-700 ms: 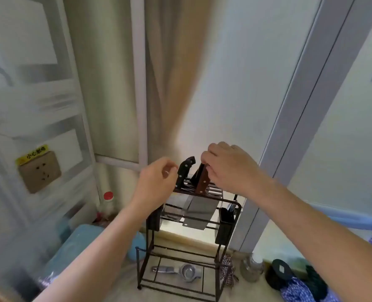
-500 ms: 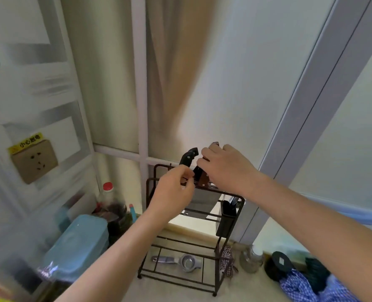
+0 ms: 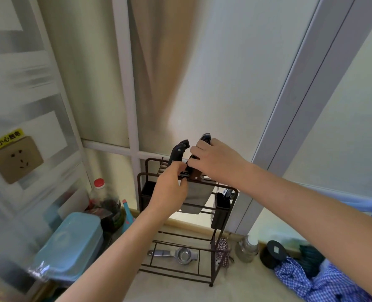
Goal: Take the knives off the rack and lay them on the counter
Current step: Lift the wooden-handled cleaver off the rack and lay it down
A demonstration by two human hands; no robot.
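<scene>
I'm looking down at a dark wire rack (image 3: 224,277) standing on the pale tabletop (image 3: 180,288) in the lower middle of the frame, with both of my hands up at its top rail.

My right hand (image 3: 217,163) comes in from the right edge and is wrapped around a dark knife handle (image 3: 205,138), whose tip shows above my knuckles; the grip is closed on it, fingers curled over the front. Below that hand a broad cleaver blade (image 3: 197,197) hangs down through the top of the rack (whether it belongs to the handle I hold, I can't tell).

My left hand (image 3: 169,188) reaches up from the lower left, fingers bent and nearly closed at the foot of a second black knife handle (image 3: 179,151) just left of the first. Its fingertips touch the handle's base, but I can't tell if they truly clamp it.

Both knives sit in the rack's top slots, handles tilted up and right. A black cutlery cup (image 3: 221,211) hangs on the rack's right side. On the bottom shelf lies a metal squeezer (image 3: 178,255).

Lower left of the frame: a blue lidded box (image 3: 69,243) and a red-capped bottle (image 3: 103,199). Lower right: checked blue cloth (image 3: 324,282).
</scene>
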